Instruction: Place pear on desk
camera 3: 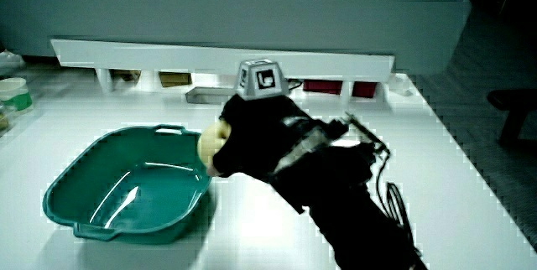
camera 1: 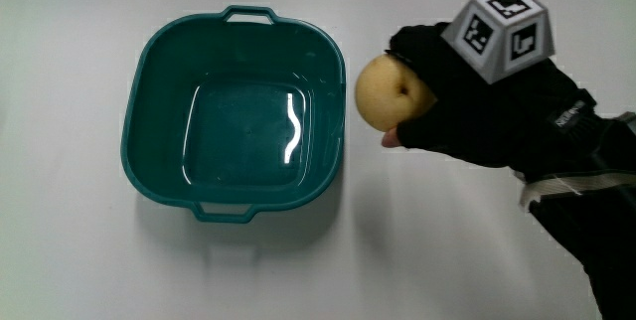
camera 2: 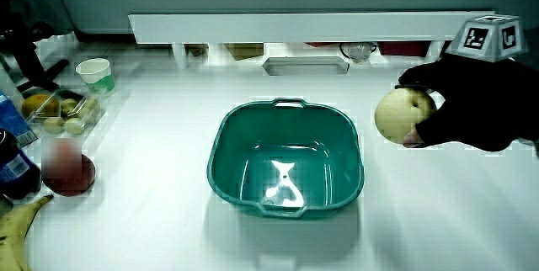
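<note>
Overhead, white desk (camera 1: 60, 260), teal basin (camera 1: 154, 176)

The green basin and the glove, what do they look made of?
The basin looks like glossy moulded plastic: a bright glare streaks its floor and its handles are formed in one piece. The glove on the hand looks like matte black knit fabric, though the weave is hard to make out.

The pear (camera 1: 390, 92) is seen as pale yellow with a darker dimple, and the hand (camera 1: 477, 111) is clad in a black glove. The cube (camera 1: 501, 30) is patterned in black and white squares on pale grey faces. The basin (camera 1: 159, 62) is coloured deep teal throughout, with white glints inside it. The surface (camera 1: 70, 260) is shown plain white, and in a side view a yellow banana (camera 2: 15, 231) is seen at its edge
</note>
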Demonstrator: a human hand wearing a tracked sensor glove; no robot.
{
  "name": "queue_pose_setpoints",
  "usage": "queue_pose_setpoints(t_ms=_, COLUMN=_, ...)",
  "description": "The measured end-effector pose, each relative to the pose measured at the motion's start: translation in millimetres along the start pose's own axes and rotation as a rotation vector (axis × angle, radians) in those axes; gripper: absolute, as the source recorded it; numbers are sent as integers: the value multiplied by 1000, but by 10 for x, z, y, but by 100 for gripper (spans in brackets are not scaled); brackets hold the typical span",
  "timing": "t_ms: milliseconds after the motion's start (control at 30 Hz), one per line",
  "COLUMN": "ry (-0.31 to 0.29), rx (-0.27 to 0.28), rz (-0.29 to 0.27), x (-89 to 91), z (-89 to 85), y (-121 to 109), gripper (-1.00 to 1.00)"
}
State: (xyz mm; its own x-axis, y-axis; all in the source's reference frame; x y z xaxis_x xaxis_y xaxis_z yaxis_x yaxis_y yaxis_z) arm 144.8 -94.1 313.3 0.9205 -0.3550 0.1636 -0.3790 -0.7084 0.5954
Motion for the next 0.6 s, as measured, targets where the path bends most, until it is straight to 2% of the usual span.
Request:
queue_pose_setpoints(t_ms=100, ry=7, rx=-26, rz=-27, x=126, z=-122, y=65, gripper=0)
queue_pose_setpoints(t_ms=267, ry=51, rx=-70, rz=-68, x=333, z=-347, y=186, gripper=0)
queue_pose_setpoints(t_ms=500, ry=67, rx=-117, rz=-122, x=511, z=-636, y=358, gripper=0)
queue_pose_setpoints(t_ms=600, ry=69, rx=-136, rz=-124, x=529, z=-721, y=395, gripper=0)
